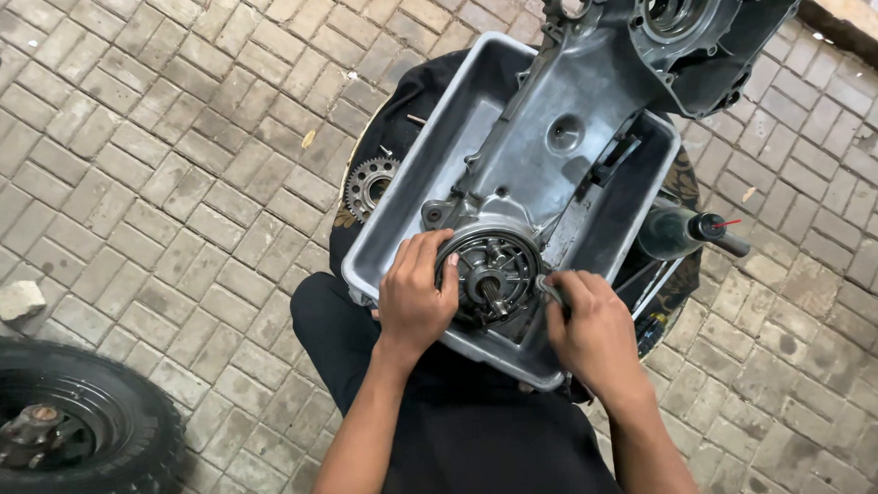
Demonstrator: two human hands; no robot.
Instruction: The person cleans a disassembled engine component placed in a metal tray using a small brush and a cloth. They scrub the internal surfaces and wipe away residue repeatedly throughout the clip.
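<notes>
**Grey metal engine case in a tray**

Grey metal is what we are working on: a big engine case lies in a grey tray on our lap, and its far end sticks out over the tray's edge. Our left hand is wrapped over the rim of the round part at the near end, fingers curled on it. Our right hand is closed around a thin tool that points at that round part.

We think the case is heavy and hard, and maybe oily and slippery, so the thick rim is a good place to hold it.

A toothed gear lies on the brick ground just left of the tray. A black tyre sits far to our left. A dark bottle is just right of the tray.
</notes>
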